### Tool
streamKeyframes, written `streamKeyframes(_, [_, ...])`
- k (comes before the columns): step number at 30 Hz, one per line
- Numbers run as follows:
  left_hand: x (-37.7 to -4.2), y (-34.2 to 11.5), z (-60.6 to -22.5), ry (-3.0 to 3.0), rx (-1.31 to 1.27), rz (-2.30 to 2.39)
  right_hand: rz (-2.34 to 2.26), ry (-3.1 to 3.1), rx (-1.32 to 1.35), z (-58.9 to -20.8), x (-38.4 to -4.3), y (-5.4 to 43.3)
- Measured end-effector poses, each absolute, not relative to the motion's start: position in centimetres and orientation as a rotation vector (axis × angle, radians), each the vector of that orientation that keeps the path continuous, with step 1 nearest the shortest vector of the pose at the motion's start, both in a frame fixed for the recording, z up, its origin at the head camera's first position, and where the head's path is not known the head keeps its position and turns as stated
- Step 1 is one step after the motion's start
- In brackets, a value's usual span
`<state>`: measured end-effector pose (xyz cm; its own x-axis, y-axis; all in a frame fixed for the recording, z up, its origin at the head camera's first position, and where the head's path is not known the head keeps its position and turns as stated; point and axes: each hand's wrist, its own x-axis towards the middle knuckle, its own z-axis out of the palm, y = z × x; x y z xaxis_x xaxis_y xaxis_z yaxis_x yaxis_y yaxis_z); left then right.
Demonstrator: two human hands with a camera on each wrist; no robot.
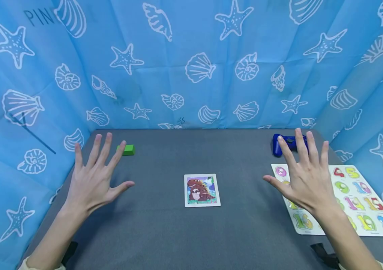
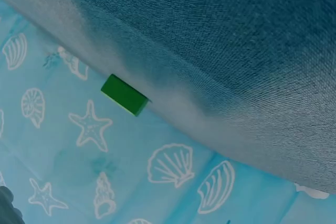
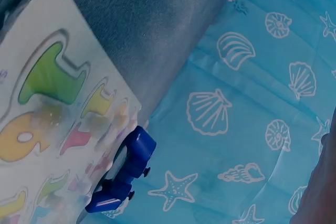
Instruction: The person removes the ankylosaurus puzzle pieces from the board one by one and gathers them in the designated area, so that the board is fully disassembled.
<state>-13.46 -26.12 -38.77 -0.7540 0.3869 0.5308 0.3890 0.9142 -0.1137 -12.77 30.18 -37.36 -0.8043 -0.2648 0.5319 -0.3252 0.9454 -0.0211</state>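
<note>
My left hand [image 1: 93, 182] is held above the left of the table with its fingers spread, holding nothing. Just beyond its fingertips lies a green block [image 1: 128, 150], which the left wrist view also shows. Over the number board [image 1: 373, 221] on the right hovers my right hand [image 1: 307, 180], fingers spread and nothing in it. It hides part of that white board with its colourful numerals. Behind its fingers is a blue game controller [image 1: 277, 146], partly covered. Between the hands, a small white-framed picture puzzle [image 1: 202, 190] with a brown dinosaur lies flat.
A grey cloth covers the table [image 1: 164, 232]. Blue curtains [image 1: 184, 41] with white shells and starfish stand along the back and both sides. The number board reaches the table's right edge.
</note>
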Motion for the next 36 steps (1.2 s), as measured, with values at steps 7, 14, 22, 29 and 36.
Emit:
streamKeyframes(7, [-13.3,-25.6,-38.5,-2.504,-0.572,-0.019,0.169,-2.535,0.445,-37.5,-12.8,29.3])
streamKeyframes(14, [-13.1,-25.0,-38.3,-2.526,-0.584,-0.048,0.222,-2.533,0.473,-37.9,-12.9,28.1])
streamKeyframes(22, [-12.9,-24.3,-38.4,-2.644,-0.582,-0.155,0.303,-2.541,0.513,-38.9,-13.1,26.5])
streamKeyframes(29, [-12.7,-22.9,-38.7,-2.82,-0.597,-0.305,0.369,-2.591,0.579,-40.0,-13.1,24.6])
streamKeyframes(36, [-12.5,-20.6,-38.7,-2.962,-0.62,-0.424,0.52,-2.623,0.673,-41.0,-13.1,22.3])
